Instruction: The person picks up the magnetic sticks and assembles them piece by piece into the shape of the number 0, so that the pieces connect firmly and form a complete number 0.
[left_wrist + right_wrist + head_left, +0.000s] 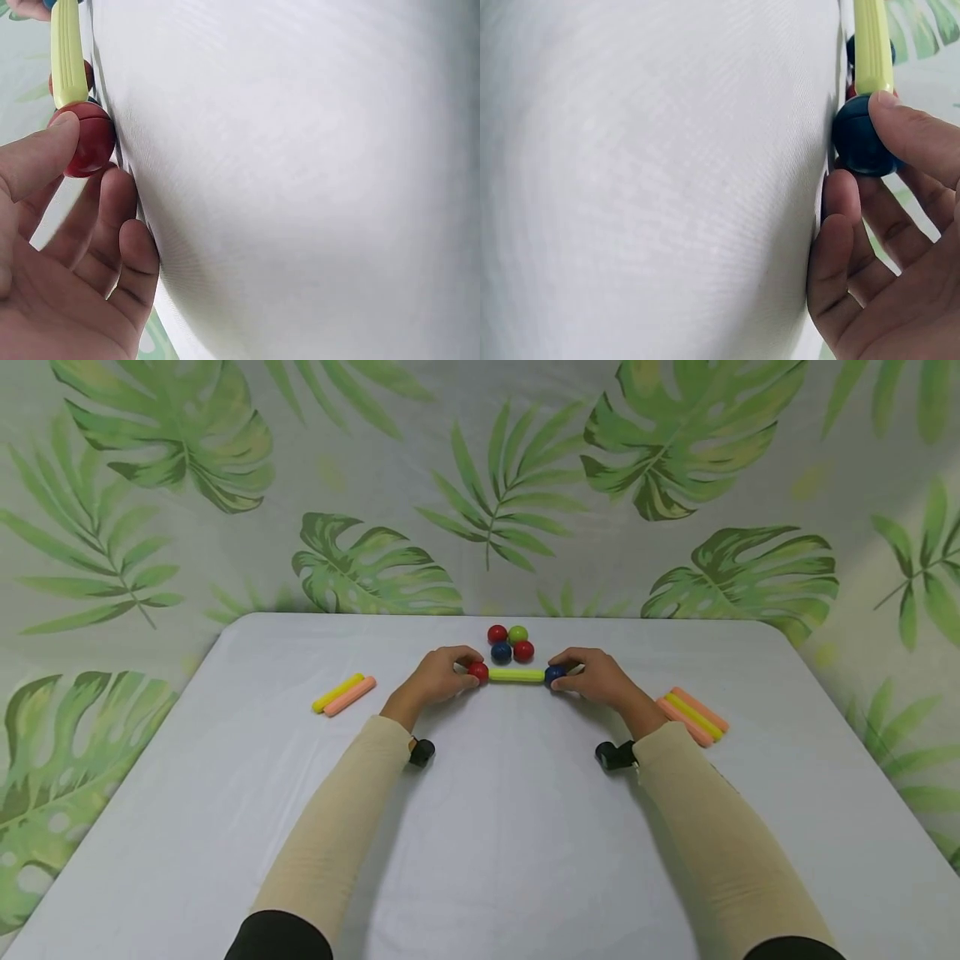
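Note:
A yellow-green ridged rod [517, 676] lies crosswise between my two hands, with a ball at each end. My left hand [444, 672] pinches the red ball [93, 142] at the rod's left end, thumb on its near side. At the other end my right hand [600, 677] grips the dark blue ball [862, 139] between thumb and fingers. Both balls meet the rod's ends in the wrist views. Just behind the rod sit loose balls: a red ball [497, 633], a green ball [517, 633], a blue ball [501, 652] and another red ball [523, 651].
On the left of the white table [510, 827] lie a yellow rod [337, 692] and an orange rod [350, 697] side by side. To the right, by my right forearm, a yellow rod [694, 713] lies between two orange rods [701, 708]. A leaf-patterned cloth [525, 485] hangs behind.

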`<state>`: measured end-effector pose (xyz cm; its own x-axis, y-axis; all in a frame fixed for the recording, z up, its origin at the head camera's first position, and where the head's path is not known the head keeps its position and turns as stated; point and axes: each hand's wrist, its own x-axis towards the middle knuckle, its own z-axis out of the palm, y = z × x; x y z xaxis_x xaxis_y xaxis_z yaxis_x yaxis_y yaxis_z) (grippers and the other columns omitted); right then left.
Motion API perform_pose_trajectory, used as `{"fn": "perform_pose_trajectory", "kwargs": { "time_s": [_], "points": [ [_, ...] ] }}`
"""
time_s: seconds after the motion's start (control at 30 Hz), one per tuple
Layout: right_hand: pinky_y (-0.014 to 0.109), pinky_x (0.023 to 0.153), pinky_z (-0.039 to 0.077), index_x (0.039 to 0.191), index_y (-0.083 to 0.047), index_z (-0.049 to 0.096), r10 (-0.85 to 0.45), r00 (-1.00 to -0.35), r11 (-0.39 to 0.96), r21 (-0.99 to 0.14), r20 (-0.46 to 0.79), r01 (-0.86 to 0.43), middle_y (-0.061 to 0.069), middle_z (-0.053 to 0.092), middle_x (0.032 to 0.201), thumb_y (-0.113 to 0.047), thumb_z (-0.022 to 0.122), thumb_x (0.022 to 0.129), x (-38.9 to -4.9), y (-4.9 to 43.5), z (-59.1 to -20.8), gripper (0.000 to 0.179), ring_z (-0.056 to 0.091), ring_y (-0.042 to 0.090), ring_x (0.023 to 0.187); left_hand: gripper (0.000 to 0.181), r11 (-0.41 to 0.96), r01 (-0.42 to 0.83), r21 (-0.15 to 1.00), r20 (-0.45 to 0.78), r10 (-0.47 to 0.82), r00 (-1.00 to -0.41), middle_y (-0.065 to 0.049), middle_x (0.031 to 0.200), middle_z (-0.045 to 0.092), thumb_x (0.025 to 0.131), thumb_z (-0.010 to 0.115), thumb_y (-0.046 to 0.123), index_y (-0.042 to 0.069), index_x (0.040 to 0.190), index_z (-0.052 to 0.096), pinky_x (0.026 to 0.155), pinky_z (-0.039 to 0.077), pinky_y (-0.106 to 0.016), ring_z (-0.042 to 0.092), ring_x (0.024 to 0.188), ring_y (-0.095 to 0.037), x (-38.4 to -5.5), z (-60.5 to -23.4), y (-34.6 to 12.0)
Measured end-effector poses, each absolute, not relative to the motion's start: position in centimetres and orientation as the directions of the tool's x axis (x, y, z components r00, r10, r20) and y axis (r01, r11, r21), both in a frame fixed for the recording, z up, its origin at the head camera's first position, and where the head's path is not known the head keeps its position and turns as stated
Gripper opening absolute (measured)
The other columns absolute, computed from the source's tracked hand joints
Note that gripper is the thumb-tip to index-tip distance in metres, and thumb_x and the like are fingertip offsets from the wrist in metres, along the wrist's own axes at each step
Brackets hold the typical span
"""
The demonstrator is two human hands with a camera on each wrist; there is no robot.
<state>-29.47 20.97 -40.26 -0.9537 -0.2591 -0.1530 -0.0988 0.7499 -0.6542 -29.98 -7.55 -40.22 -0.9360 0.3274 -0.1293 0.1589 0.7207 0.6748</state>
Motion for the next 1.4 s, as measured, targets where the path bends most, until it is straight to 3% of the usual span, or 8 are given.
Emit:
{"fn": "perform_pose_trajectory", "kwargs": {
  "time_s": [0.33, 0.7, 0.93, 1.13, 1.4],
  "points": [
    [0.028, 0.074, 0.052, 0.13, -0.012, 0.062, -0.268, -0.95, 0.731, -0.676, -0.159, -0.093, 0.015, 0.062, 0.131, -0.02, 0.071, 0.092, -29.4, 20.9, -40.1, 0.041, 0.06, 0.029, 0.107, 0.037, 0.732, 0.142, 0.666, -0.138, 0.308, -0.941, -0.008, 0.131, 0.062, 0.094, 0.066, 0.02, 0.019, 0.131, 0.062, 0.093, 0.047, -0.038, 0.054, 0.107, -0.024, -29.9, -40.2, -7.3],
    [0.028, 0.074, 0.05, 0.13, -0.011, 0.062, -0.285, -0.948, 0.746, -0.655, -0.143, -0.125, 0.015, 0.062, 0.13, -0.022, 0.071, 0.092, -29.4, 20.4, -40.0, 0.041, 0.06, 0.028, 0.105, 0.044, 0.738, 0.123, 0.664, -0.146, 0.289, -0.946, -0.008, 0.132, 0.062, 0.094, 0.065, 0.021, 0.02, 0.137, 0.057, 0.097, 0.048, -0.041, 0.054, 0.113, -0.026, -29.6, -40.0, -8.2],
    [0.031, 0.079, 0.052, 0.131, -0.01, 0.061, -0.282, -0.949, 0.75, -0.649, -0.142, -0.126, 0.016, 0.061, 0.131, -0.02, 0.069, 0.092, -29.2, 20.5, -39.8, 0.041, 0.058, 0.029, 0.11, 0.045, 0.756, 0.152, 0.636, -0.105, 0.28, -0.954, -0.011, 0.13, 0.063, 0.096, 0.063, 0.02, 0.015, 0.139, 0.055, 0.101, 0.047, -0.043, 0.058, 0.113, -0.029, -29.6, -38.8, -10.4],
    [0.034, 0.082, 0.053, 0.133, -0.011, 0.06, -0.277, -0.948, 0.762, -0.637, -0.158, -0.116, 0.016, 0.061, 0.133, -0.021, 0.069, 0.093, -29.3, 20.7, -39.8, 0.042, 0.058, 0.03, 0.11, 0.034, 0.833, 0.183, 0.522, -0.061, 0.25, -0.966, -0.014, 0.125, 0.065, 0.097, 0.059, 0.018, 0.008, 0.129, 0.063, 0.1, 0.047, -0.044, 0.058, 0.114, -0.03, -29.6, -37.6, -13.1],
    [0.034, 0.084, 0.052, 0.132, -0.011, 0.06, -0.294, -0.944, 0.745, -0.655, -0.148, -0.129, 0.015, 0.061, 0.133, -0.021, 0.07, 0.093, -29.4, 20.7, -40.0, 0.042, 0.057, 0.03, 0.114, 0.03, 0.979, 0.019, 0.204, -0.142, 0.049, -0.989, -0.016, 0.122, 0.068, 0.099, 0.052, 0.02, 0.005, 0.12, 0.067, 0.088, 0.054, -0.052, 0.064, 0.11, -0.035, -26.6, -36.3, -17.2]
  ]
}}
